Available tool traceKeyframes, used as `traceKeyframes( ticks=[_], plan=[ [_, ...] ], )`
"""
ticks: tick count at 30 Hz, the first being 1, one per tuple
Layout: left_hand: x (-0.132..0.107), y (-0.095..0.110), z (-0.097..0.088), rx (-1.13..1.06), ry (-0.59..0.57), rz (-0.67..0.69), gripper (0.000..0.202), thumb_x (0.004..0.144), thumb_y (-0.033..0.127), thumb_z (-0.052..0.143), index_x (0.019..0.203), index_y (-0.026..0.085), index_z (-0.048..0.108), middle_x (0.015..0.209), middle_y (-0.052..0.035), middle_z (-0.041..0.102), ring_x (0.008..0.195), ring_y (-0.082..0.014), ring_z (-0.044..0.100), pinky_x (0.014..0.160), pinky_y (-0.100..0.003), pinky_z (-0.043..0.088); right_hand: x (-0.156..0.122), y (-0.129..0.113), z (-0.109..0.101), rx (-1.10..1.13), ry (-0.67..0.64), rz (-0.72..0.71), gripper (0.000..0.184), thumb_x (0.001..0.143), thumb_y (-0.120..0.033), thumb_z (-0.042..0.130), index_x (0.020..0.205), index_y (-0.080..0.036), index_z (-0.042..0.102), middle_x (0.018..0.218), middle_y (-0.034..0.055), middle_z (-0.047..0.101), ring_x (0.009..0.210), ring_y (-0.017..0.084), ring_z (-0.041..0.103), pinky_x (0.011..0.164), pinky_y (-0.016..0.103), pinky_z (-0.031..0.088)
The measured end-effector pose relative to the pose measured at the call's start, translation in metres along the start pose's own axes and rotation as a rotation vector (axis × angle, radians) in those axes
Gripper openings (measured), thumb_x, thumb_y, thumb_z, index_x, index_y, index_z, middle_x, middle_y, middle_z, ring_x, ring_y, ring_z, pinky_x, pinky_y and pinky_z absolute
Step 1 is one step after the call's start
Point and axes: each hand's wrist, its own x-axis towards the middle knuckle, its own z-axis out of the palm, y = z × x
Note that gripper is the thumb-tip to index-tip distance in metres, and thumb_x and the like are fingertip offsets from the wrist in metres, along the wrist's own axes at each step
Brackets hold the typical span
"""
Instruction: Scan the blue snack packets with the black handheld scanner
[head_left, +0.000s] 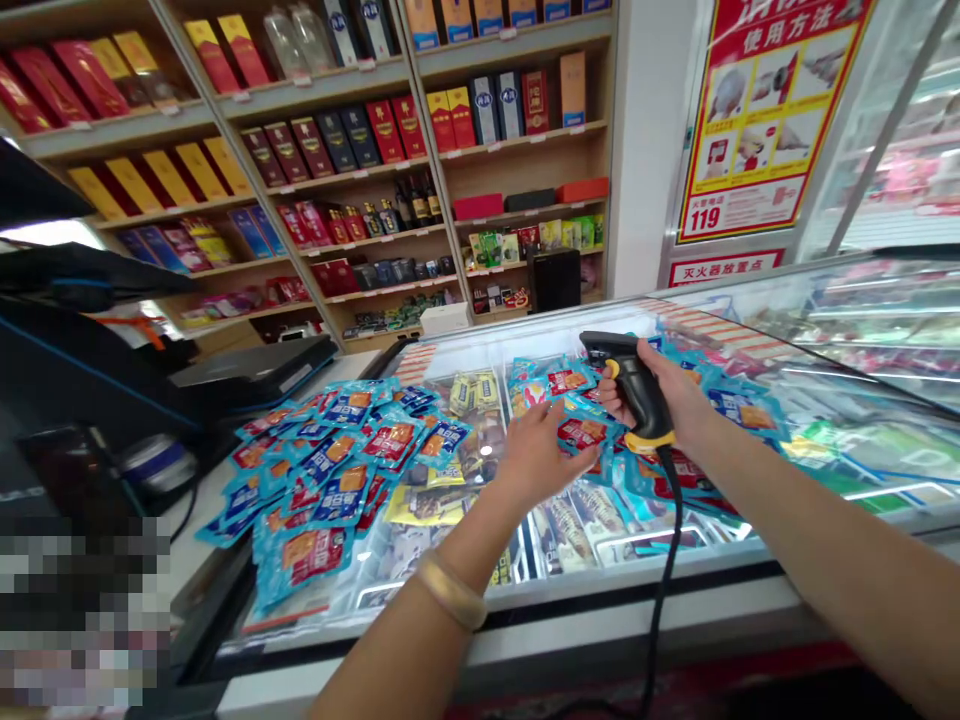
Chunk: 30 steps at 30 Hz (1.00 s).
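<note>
Under both hands, a long, low freezer chest with a white rim (637, 590) is seen, and a big heap of shiny blue and red snack packets (330, 470) is spread over its glass top. The left hand (536, 455) is held open, with its fingers spread out, low over the blue packets; whether they are touched cannot be told. A gold bangle (450, 590) is worn on that wrist. In the right hand (671, 395), a black and yellow plastic barcode scanner (637, 385) is gripped tight, with the fingers closed around its handle. A thin black cord (664, 560) is hung down from the scanner, past the freezer's front edge. Far ahead of the hands, wooden shelves (322, 130) are filled with red and gold boxes and dark bottles. To the right of the hands, a red and yellow paper sign (772, 120) is stuck up on a white wall.
</note>
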Motion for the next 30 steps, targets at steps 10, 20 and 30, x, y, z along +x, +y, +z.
traceKeyframes(
  ticks=[10, 20, 30],
  plan=[
    [0.006, -0.003, 0.016, -0.166, 0.104, 0.006, 0.056, 0.077, 0.032, 0.065, 0.13, 0.017, 0.055, 0.128, -0.0125, 0.06, 0.121, -0.0282, 0.053, 0.106, -0.045, 0.04, -0.005, -0.001, 0.0, 0.053, -0.049, -0.017, 0.047, 0.096, -0.055, 0.031, 0.083, -0.016, 0.055, 0.063, 0.0056, 0.055, 0.053, 0.014, 0.053, 0.047, 0.024, 0.051],
    [0.016, -0.025, 0.009, -1.235, 0.378, -0.402, 0.047, 0.085, 0.058, 0.048, 0.097, 0.015, 0.064, 0.084, -0.0089, 0.069, 0.086, -0.0248, 0.069, 0.078, -0.039, 0.056, -0.012, 0.003, 0.006, 0.063, -0.089, -0.026, 0.052, 0.095, -0.059, 0.033, 0.083, -0.014, 0.057, 0.067, 0.0056, 0.054, 0.058, 0.012, 0.055, 0.052, 0.021, 0.051],
    [0.013, -0.019, 0.004, -1.382, 0.321, -0.468, 0.039, 0.088, 0.052, 0.047, 0.085, 0.016, 0.062, 0.078, -0.0095, 0.07, 0.077, -0.0244, 0.071, 0.071, -0.036, 0.057, -0.014, 0.022, 0.017, -0.021, -0.094, 0.126, 0.047, 0.096, -0.053, 0.037, 0.086, -0.013, 0.059, 0.068, 0.0071, 0.058, 0.057, 0.014, 0.055, 0.051, 0.022, 0.05]
  ],
)
